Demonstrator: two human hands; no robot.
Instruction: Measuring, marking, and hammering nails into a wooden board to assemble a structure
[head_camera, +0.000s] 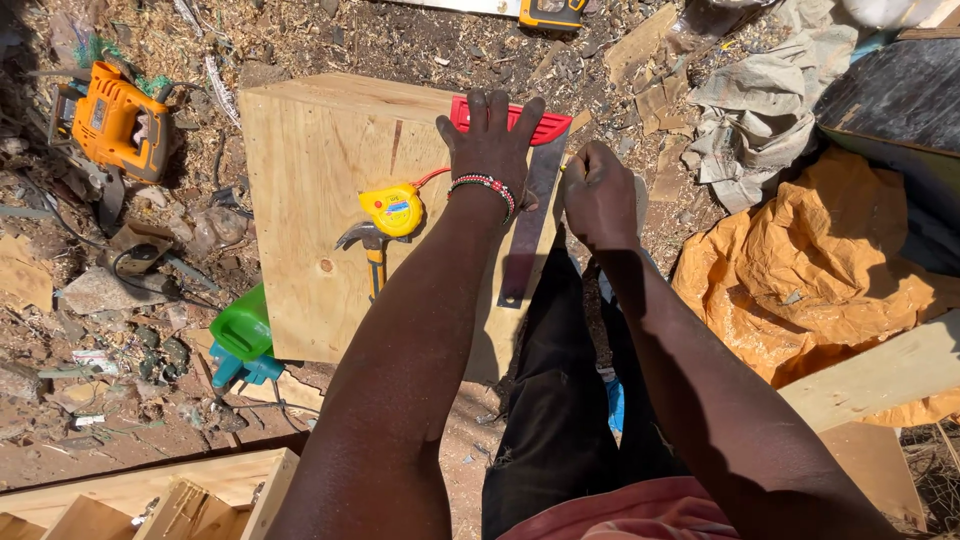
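Your left hand (490, 150) lies flat, fingers spread and released, pressing the red stock of a square (528, 190) onto the plywood box (320, 160); its metal blade runs down along the box's right edge. Your right hand (598, 192) is clenched in a fist beside the blade; what it grips is hidden. A tape measure (394, 210) and hammer (368, 245) lie on the box, just left of your wrist.

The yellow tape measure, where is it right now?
In the head view, the yellow tape measure lies on the plywood box, just left of the left hand and above the hammer.
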